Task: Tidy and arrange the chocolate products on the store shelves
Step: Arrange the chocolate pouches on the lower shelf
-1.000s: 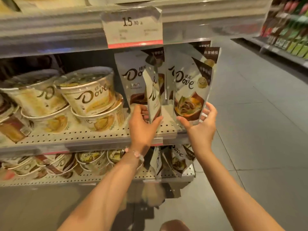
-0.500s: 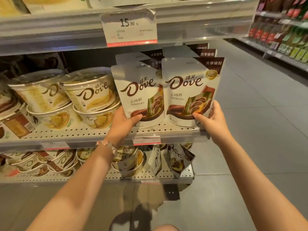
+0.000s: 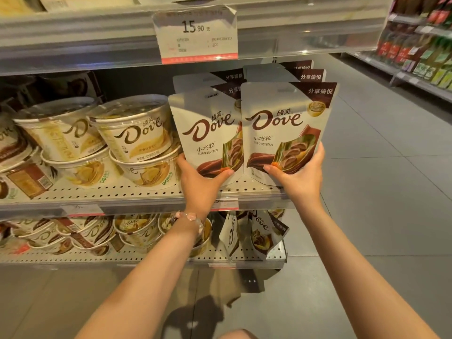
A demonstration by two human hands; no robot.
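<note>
A: Where are the pouches sitting?

B: Centre of the frame, on the middle shelf [image 3: 102, 195]. The left hand [image 3: 199, 181] is pinching the left Dove pouch [image 3: 208, 135] at its bottom edge; the right hand [image 3: 297, 176] is gripping the right Dove pouch [image 3: 283, 128] at its lower corner.

A: How are they likely handling?

B: Probably light, floppy and slick. Holding low by the base seems best for keeping them upright.
</note>
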